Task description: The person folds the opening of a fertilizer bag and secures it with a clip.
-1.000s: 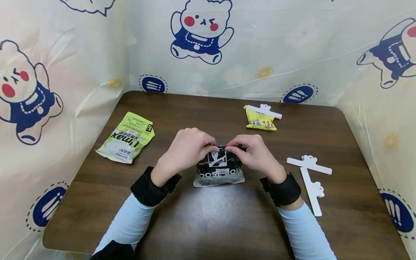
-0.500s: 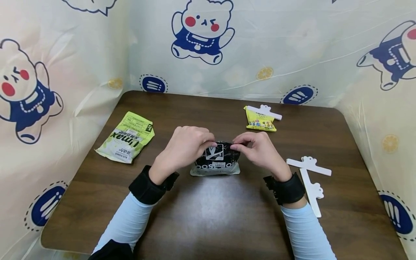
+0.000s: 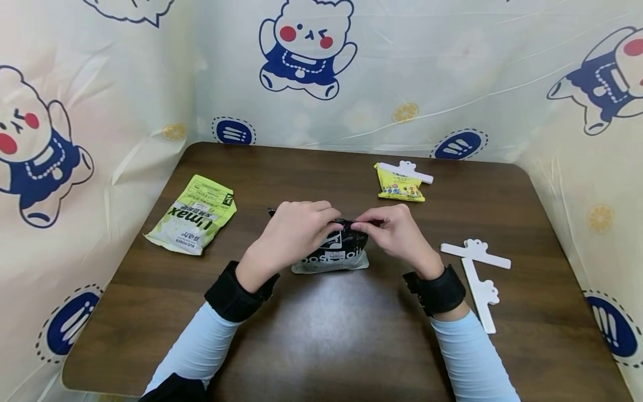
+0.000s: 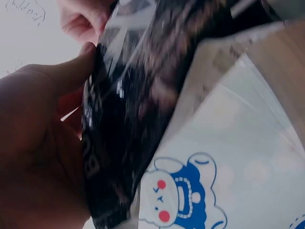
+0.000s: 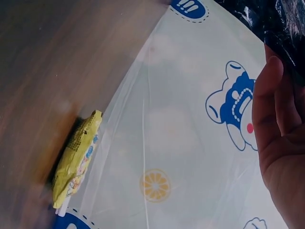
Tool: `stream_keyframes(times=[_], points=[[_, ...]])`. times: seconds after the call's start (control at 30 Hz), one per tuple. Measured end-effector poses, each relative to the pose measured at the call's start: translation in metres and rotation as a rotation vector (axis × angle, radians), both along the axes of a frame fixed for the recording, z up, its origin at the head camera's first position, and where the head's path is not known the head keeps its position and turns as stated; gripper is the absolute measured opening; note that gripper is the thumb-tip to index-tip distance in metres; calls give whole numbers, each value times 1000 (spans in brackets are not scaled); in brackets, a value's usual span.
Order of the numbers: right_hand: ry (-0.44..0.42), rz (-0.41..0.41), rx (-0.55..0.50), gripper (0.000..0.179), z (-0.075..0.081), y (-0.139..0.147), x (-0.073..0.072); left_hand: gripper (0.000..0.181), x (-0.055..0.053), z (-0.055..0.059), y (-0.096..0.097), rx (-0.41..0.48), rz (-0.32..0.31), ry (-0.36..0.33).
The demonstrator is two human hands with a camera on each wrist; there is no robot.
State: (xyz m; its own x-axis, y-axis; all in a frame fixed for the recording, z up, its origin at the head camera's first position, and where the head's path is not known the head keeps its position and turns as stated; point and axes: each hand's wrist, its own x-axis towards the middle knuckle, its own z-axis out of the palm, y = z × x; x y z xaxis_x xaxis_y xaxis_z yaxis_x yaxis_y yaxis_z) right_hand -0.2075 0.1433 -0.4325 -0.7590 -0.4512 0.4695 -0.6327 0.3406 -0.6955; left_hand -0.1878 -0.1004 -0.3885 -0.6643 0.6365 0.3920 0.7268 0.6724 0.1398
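Observation:
A black and grey plastic bag [image 3: 335, 258] with white lettering is at the middle of the table, its grey end toward the person. My left hand [image 3: 297, 231] pinches the top of its black part between thumb and fingers, covering the bag's left side. Opposite it, my right hand [image 3: 394, 231] pinches the same edge on the right. Up close in the left wrist view, the black film [image 4: 136, 100] looks creased and shiny beside the left thumb. A dark corner of the bag [image 5: 281, 28] shows above the right fingers in the right wrist view.
A green and white bag [image 3: 195, 216] lies at the left. Far right is a small yellow packet [image 3: 400, 185] with a white clip [image 3: 406, 172] across its top. Two more white clips, one crosswise [image 3: 476, 254] and one lengthwise [image 3: 481, 296], lie by the right forearm.
The bag has shifted slightly away from the person and to the left. The hands moved apart, then closer together again, and a black end of the bag now shows behind the left hand.

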Motion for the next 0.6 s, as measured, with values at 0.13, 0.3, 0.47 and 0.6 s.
stream_keyframes(times=[0.13, 0.3, 0.47, 0.6], points=[[2, 10, -1, 7, 0, -1, 1, 14, 0, -3, 3, 11, -11, 15], [-27, 17, 10, 8, 2, 1, 0, 12, 0, -5, 6, 23, -23, 34], [-144, 27, 32, 6, 4, 6, 0, 13, 0, -6, 7, 30, -33, 51], [-237, 29, 86, 11, 8, 12, -2, 13, 0, -6, 7, 33, -30, 49]])
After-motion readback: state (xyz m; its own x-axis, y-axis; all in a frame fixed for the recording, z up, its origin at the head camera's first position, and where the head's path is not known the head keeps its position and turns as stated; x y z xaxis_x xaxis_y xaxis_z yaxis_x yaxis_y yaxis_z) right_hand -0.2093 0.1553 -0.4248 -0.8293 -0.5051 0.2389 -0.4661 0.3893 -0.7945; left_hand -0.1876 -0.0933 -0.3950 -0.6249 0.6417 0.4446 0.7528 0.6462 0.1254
